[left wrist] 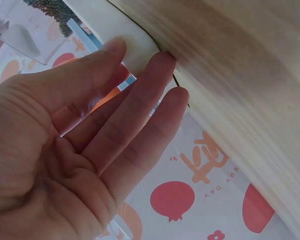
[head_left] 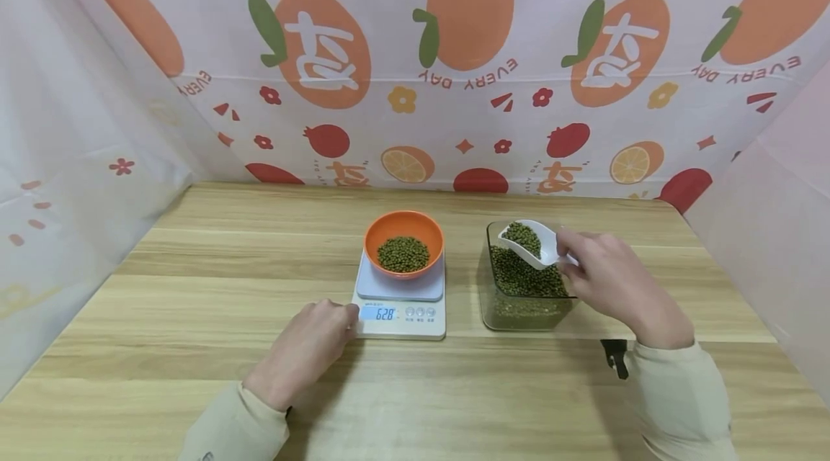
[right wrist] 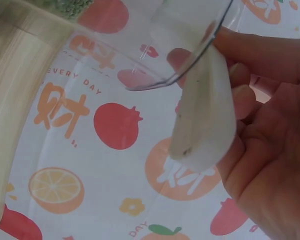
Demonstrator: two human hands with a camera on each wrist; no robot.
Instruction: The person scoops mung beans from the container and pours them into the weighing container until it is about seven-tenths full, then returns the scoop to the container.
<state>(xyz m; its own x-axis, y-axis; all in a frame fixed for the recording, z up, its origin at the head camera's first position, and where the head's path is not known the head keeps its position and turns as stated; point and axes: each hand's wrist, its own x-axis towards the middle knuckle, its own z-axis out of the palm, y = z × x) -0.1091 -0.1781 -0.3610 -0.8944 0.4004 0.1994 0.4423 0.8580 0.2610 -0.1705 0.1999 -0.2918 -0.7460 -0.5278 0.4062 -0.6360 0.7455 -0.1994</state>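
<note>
A white kitchen scale (head_left: 402, 328) with a lit digital display stands on the table, bearing an orange bowl (head_left: 403, 220) of green mung beans (head_left: 403, 253). My left hand (head_left: 308, 346) holds the scale's near left corner between thumb and fingers, as the left wrist view shows. To the right, a clear square container (head_left: 525, 310) holds more mung beans (head_left: 521, 274). Above it my right hand (head_left: 609, 277) grips the handle of a white scoop (head_left: 550, 243) loaded with beans. The right wrist view shows the scoop's handle (right wrist: 207, 115) in the fingers, partly behind the container's clear wall.
The wooden table (head_left: 227, 274) reaches back to a fruit-printed cloth (head_left: 395, 79) hung behind it. Similar pale cloth hangs at the left and right sides. A gap of bare tabletop lies between the scale and the container.
</note>
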